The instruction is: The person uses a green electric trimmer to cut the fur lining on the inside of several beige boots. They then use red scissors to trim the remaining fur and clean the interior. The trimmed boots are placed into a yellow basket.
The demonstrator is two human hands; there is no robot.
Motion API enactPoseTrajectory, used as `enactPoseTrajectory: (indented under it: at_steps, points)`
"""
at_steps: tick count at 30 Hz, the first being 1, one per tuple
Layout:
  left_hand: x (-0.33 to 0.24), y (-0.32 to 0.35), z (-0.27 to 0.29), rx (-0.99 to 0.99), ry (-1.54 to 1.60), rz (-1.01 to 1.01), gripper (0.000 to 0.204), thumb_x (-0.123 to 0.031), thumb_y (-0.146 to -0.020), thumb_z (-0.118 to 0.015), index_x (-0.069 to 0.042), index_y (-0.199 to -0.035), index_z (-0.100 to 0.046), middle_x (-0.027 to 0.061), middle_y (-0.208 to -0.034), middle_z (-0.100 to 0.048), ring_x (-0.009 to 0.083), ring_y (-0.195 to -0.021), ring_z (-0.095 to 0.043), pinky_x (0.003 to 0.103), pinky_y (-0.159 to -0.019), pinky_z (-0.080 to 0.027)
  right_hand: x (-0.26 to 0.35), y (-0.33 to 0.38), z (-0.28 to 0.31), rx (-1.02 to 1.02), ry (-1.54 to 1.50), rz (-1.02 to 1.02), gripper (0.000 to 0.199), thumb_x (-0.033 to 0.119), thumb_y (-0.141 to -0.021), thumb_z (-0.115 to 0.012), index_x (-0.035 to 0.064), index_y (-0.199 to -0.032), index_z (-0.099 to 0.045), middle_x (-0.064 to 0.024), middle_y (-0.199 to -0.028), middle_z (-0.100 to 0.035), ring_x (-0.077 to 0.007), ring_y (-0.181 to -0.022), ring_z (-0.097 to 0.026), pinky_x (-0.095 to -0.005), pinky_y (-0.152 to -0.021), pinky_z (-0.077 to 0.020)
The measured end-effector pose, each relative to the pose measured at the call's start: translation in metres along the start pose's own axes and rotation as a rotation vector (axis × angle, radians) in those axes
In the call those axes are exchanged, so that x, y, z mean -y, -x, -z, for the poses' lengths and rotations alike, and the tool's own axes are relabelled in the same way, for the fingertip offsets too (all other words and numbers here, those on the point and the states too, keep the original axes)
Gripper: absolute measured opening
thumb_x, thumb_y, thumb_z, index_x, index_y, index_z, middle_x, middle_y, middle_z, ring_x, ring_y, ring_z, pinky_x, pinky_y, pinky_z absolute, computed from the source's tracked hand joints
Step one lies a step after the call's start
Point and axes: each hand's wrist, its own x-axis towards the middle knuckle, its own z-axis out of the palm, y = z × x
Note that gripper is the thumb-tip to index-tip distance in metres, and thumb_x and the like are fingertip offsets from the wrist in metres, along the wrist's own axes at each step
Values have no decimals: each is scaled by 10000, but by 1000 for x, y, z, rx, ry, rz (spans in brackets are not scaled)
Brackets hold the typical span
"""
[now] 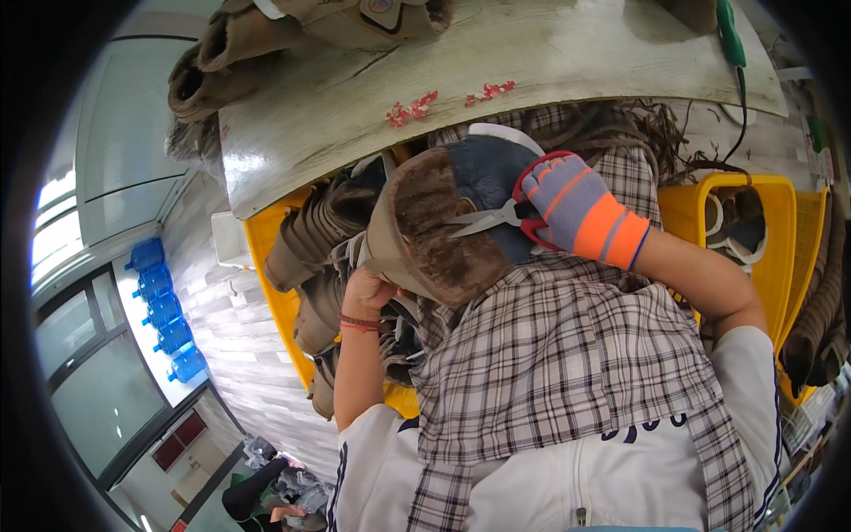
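Note:
A brown boot with a fuzzy brown lining rests on its side over my lap, its dark blue inside facing me. My bare left hand grips the boot's rim at its lower left, with the fingertips partly hidden behind it. My right hand, in a grey and orange glove, is closed round the red handles of a pair of scissors. The blades are slightly apart and point left across the fuzzy lining. Whether they touch it I cannot tell.
Ahead stands a worn white table with brown boots and a green-handled tool on a cord. A yellow crate of boots is on my left, and another yellow crate on my right. Blue water bottles line the far left.

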Motion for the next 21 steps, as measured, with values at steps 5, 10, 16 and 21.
enactPoseTrajectory:
  at_steps: [5, 10, 16, 21]
  points:
    - [16, -14, 29, -134, -25, -118, 298, -63, -751, -677, -17, -1035, -598, 70, -865, -637, 168, -685, -634, 287, -567, -521, 3, -5, 22, -2, -17, 41, 306, 374, -710, -665, 111, -863, -628, -71, -789, -602, -232, -770, -594, -336, -678, -446]
    - [17, -16, 32, -64, 39, -127, 266, -35, -739, -686, -28, -999, -632, 70, -910, -652, 155, -770, -637, 293, -665, -537, 20, -26, 17, 54, 159, 105, 245, 308, -715, -638, 89, -823, -629, -59, -757, -602, -217, -721, -599, -328, -630, -444]
    - [16, -16, 30, -82, -21, -177, 285, -37, -729, -693, -33, -1008, -634, 74, -902, -664, 169, -811, -637, 310, -701, -540, 28, -41, 13, -48, 222, 145, 115, 198, -700, -585, 99, -735, -632, -51, -685, -588, -210, -669, -594, -326, -553, -420]
    - [17, -16, 25, -73, 6, -190, 319, -42, -721, -706, -36, -1030, -624, 73, -903, -667, 170, -819, -637, 309, -713, -538, 33, -47, 9, -39, 210, 184, 116, 194, -703, -583, 103, -750, -639, -48, -679, -585, -203, -671, -591, -326, -541, -409]
